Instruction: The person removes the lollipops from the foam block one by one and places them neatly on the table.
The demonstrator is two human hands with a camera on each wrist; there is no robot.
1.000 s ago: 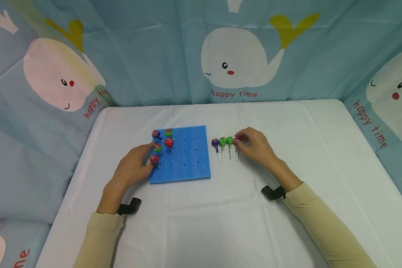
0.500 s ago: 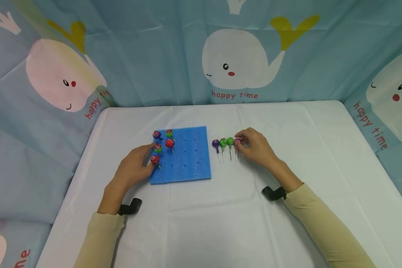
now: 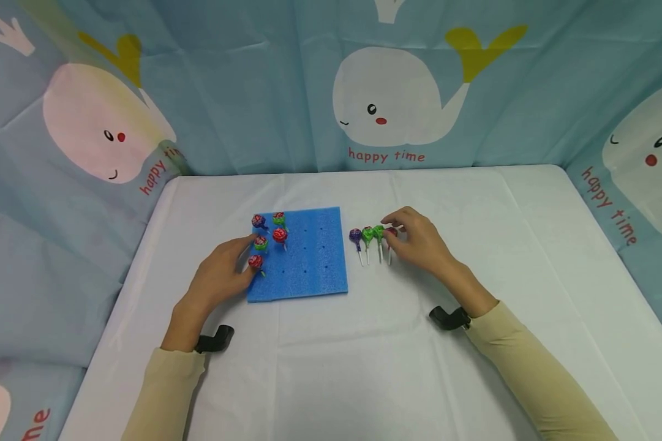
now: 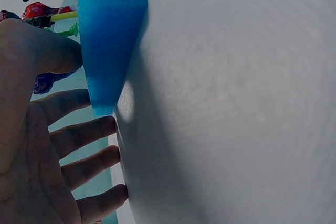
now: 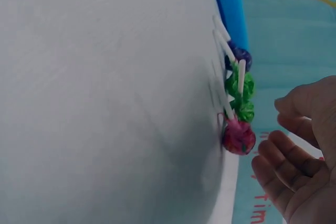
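My left hand [image 3: 217, 275] rests at the left edge of a blue foam board [image 3: 314, 269]. Its thumb lies against the board, and the other fingers spread along the edge in the left wrist view. Several wrapped lollipops stand stuck in the board's left holes, among them a red one [image 3: 279, 235]. Right of the board, a purple lollipop [image 3: 355, 234], two green lollipops [image 3: 378, 233] and a pink lollipop [image 5: 239, 137] lie in a row. My right hand [image 3: 421, 245] hovers over the pink one, partly hiding it. In the right wrist view its loosely bent fingers are apart from the lollipops.
A white cloth [image 3: 331, 367] covers the table. Bare holes dot the board's middle and right side. A blue curtain [image 3: 264, 92] with whale prints hangs behind the table and along its sides. Black wrist mounts [image 3: 451, 318] sit near both cuffs.
My right hand has shifted slightly left, from the pink lollipop's head toward the nearer green lollipop. The left hand and the board have stayed in place.
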